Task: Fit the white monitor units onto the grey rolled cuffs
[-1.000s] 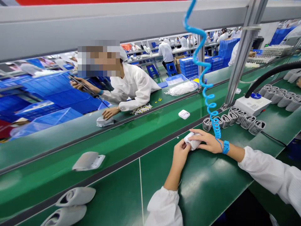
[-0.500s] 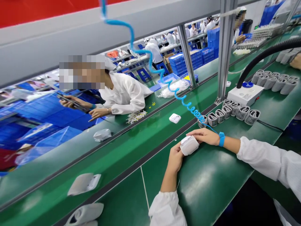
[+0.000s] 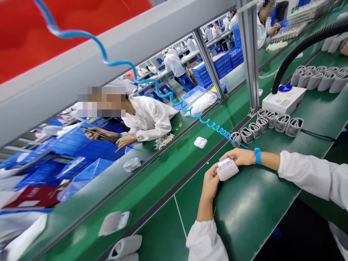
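My left hand (image 3: 210, 182) and my right hand (image 3: 243, 157) hold a wrist blood pressure monitor (image 3: 228, 171) between them, just above the green bench. It has a small white unit with a pale grey cuff curled round. My left fingers are closed on its left side. The fingers of my right hand curl over its far right edge; some fingertips are hidden. A blue wrist strap (image 3: 257, 156) on my right wrist joins a coiled blue cord (image 3: 214, 127). Just beyond my right hand stand several rolled grey cuffs (image 3: 255, 130) in a row.
A white box (image 3: 284, 99) with a black hose (image 3: 288, 54) stands at the right. More rolled cuffs (image 3: 317, 80) sit behind it. On the green belt (image 3: 160, 170) lie a white unit (image 3: 200, 142) and a cuffed monitor (image 3: 114, 223). A co-worker (image 3: 152, 117) leans across the far side.
The head view has tilted and shifted, so the frame and the bench sit differently in it. Both hands keep their hold on the monitor, which shows slightly farther right.
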`<action>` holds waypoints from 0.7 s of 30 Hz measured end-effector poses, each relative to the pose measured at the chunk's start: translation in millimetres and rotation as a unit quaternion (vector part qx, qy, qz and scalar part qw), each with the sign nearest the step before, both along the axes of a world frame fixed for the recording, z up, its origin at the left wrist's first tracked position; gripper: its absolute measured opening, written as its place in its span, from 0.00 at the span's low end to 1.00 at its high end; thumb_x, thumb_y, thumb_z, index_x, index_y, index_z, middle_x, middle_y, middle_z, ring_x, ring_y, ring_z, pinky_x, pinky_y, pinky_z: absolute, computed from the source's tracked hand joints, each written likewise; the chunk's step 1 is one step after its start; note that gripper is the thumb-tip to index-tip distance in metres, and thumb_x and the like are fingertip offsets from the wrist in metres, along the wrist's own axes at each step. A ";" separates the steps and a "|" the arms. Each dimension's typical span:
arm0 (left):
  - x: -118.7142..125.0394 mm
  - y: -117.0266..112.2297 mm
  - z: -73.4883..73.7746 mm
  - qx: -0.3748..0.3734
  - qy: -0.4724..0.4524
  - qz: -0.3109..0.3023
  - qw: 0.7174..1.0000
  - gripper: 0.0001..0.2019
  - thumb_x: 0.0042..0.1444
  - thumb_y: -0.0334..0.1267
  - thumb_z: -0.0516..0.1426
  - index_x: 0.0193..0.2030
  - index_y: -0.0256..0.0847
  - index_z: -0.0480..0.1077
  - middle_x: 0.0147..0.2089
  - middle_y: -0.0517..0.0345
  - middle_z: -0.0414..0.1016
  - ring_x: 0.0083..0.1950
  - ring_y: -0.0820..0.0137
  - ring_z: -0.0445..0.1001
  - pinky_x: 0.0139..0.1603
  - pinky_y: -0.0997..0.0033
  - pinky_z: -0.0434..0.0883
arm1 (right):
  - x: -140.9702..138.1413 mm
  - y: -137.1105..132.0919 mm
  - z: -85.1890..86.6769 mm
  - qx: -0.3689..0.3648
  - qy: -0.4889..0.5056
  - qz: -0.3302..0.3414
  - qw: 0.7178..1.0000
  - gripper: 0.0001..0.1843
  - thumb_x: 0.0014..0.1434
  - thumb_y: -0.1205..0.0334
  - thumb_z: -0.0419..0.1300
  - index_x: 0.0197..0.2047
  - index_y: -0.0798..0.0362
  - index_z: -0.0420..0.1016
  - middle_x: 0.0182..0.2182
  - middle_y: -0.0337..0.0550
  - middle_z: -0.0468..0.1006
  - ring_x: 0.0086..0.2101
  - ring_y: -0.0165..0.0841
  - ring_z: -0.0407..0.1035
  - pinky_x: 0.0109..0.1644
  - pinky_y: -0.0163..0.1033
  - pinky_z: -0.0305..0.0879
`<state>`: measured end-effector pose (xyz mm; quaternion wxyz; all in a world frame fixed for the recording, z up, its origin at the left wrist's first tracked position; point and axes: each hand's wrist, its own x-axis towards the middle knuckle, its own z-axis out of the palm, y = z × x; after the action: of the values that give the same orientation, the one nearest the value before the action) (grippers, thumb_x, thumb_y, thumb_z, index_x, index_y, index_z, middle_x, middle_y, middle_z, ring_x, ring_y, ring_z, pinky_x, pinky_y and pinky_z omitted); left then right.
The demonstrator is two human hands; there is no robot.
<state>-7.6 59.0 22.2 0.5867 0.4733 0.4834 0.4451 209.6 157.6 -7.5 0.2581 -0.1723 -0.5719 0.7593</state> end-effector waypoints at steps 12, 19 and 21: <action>6.8 3.1 -8.8 0.018 -0.023 0.039 0.999 0.26 0.51 0.39 0.74 0.58 0.38 0.85 0.49 0.47 0.90 0.51 0.53 0.87 0.57 0.55 0.82 | 4.0 0.7 -1.2 0.020 -0.028 -0.027 0.999 0.38 0.56 0.61 0.78 0.69 0.52 0.78 0.44 0.45 0.90 0.43 0.39 0.85 0.50 0.42 0.81; 14.7 12.3 -35.7 0.092 -0.150 0.230 0.957 0.27 0.56 0.47 0.74 0.61 0.41 0.82 0.59 0.46 0.87 0.61 0.55 0.84 0.67 0.56 0.77 | -17.8 -21.4 8.4 -0.150 0.023 -0.091 0.984 0.24 0.66 0.47 0.74 0.58 0.53 0.83 0.52 0.52 0.87 0.52 0.42 0.84 0.59 0.50 0.83; 12.8 16.0 -42.6 0.120 -0.146 0.260 0.947 0.28 0.58 0.49 0.72 0.63 0.41 0.80 0.63 0.45 0.85 0.64 0.53 0.83 0.70 0.53 0.75 | -35.9 -26.8 8.5 -0.178 0.045 -0.116 0.976 0.24 0.66 0.46 0.75 0.57 0.52 0.82 0.51 0.52 0.87 0.50 0.41 0.85 0.60 0.52 0.83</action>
<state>5.2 75.0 -20.3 0.4531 0.3279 0.4416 0.7015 173.7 130.8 1.0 0.3351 -0.2462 -0.3915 0.8209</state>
